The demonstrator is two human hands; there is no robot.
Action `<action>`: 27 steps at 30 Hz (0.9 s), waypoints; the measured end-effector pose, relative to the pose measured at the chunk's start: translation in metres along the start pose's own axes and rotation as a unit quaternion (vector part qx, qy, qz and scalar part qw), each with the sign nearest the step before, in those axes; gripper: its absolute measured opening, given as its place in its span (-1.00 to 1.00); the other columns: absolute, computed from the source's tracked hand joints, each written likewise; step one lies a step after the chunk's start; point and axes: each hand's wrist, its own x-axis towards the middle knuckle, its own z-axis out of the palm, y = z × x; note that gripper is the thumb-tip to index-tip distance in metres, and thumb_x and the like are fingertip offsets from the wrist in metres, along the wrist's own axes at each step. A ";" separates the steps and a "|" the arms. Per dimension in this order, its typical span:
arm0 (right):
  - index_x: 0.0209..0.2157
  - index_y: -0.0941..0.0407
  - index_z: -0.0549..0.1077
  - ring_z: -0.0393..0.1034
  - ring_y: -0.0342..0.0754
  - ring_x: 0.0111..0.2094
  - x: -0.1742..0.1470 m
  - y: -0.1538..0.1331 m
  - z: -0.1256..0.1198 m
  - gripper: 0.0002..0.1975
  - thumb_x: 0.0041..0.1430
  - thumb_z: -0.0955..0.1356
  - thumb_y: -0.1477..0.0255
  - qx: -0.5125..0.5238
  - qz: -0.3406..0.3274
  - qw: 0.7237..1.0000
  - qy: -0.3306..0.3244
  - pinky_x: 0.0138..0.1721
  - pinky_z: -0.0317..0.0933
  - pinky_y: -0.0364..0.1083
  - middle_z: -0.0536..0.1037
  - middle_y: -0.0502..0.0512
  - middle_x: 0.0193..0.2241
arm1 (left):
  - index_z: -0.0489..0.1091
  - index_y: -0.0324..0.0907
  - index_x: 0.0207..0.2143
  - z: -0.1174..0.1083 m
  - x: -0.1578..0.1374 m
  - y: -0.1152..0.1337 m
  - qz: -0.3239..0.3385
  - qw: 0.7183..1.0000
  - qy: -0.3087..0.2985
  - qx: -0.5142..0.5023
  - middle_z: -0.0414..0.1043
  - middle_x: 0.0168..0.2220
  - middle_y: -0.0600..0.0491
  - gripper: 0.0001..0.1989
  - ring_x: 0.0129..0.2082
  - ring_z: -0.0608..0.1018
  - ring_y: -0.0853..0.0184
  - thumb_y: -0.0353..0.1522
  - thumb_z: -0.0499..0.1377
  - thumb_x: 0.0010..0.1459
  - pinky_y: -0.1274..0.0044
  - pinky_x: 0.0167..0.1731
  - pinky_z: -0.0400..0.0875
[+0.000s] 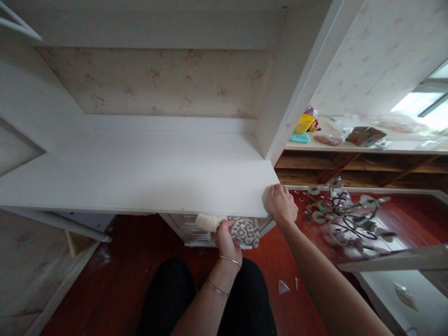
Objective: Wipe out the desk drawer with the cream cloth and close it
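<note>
My left hand (228,238), with two thin bracelets on its wrist, is closed around a folded cloth (245,231). One side of the cloth is grey and cream patterned, and a plain fluffy cream part sticks out to the left. The cloth is just below the front edge of the white desk (168,172), before the drawer unit (191,228). At the desk's right front corner my right hand (283,204) grips the edge with bent fingers; its thumb is hidden.
A white upright panel (294,74) rises at the desk's right. On the red floor lie a metal chandelier (350,219) and a small triangular scrap (283,287). Bags, a yellow container (304,123) and a cardboard box (366,136) stand on the low wooden shelf (371,161).
</note>
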 end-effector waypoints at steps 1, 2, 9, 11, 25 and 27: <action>-0.03 0.04 0.36 0.34 0.16 -0.07 0.000 0.000 0.000 -0.56 0.38 0.00 0.21 -0.003 0.000 1.000 0.001 -0.14 0.26 0.13 0.41 0.14 0.02 | 0.37 -0.20 -0.41 0.005 -0.004 -0.010 -0.024 1.000 -0.011 -0.003 0.48 -0.45 0.08 -0.78 -0.46 0.53 0.31 -0.41 0.20 -0.24 0.47 -0.41 0.42; -0.03 0.04 0.36 0.34 0.15 -0.07 0.000 0.000 0.000 -0.57 0.38 0.00 0.21 -0.005 -0.002 1.000 0.001 -0.14 0.26 0.12 0.41 0.14 0.02 | 0.38 -0.21 -0.41 0.009 -0.006 -0.021 -0.043 0.999 -0.022 -0.004 0.49 -0.45 0.07 -0.78 -0.46 0.53 0.32 -0.40 0.20 -0.24 0.49 -0.41 0.40; -0.03 0.03 0.36 0.33 0.15 -0.06 0.002 0.002 0.003 -0.58 0.38 0.01 0.21 -0.007 -0.002 1.000 0.004 -0.14 0.25 0.10 0.40 0.13 0.03 | 0.44 -0.24 -0.35 0.009 0.004 -0.077 -0.059 0.994 -0.087 -0.006 0.51 -0.35 0.04 -0.66 -0.33 0.53 0.30 -0.36 0.26 -0.30 0.48 -0.29 0.35; -0.02 0.02 0.36 0.33 0.16 -0.06 0.002 0.002 0.003 -0.58 0.38 0.01 0.21 -0.005 0.000 1.000 0.004 -0.14 0.25 0.10 0.40 0.12 0.03 | 0.44 -0.22 -0.30 0.005 0.008 -0.085 -0.044 0.996 -0.077 -0.005 0.51 -0.32 0.05 -0.62 -0.30 0.53 0.30 -0.37 0.28 -0.29 0.48 -0.27 0.35; 0.03 0.01 0.35 0.29 0.12 -0.03 0.000 0.000 -0.001 -0.56 0.38 0.00 0.21 0.005 0.010 1.000 -0.020 -0.07 0.20 0.09 0.36 0.15 0.06 | 0.41 -0.22 -0.35 -0.007 0.033 -0.134 -0.113 0.991 -0.070 -0.016 0.48 -0.34 0.03 -0.75 -0.35 0.53 0.32 -0.41 0.23 -0.20 0.50 -0.31 0.37; 0.04 0.00 0.35 0.28 0.12 -0.02 0.000 0.000 -0.002 -0.56 0.38 0.01 0.21 0.006 0.012 1.000 -0.023 -0.07 0.20 0.09 0.35 0.16 0.06 | 0.41 -0.23 -0.34 -0.018 0.044 -0.129 -0.109 0.993 -0.051 -0.019 0.49 -0.34 0.02 -0.76 -0.36 0.53 0.31 -0.39 0.23 -0.16 0.49 -0.31 0.39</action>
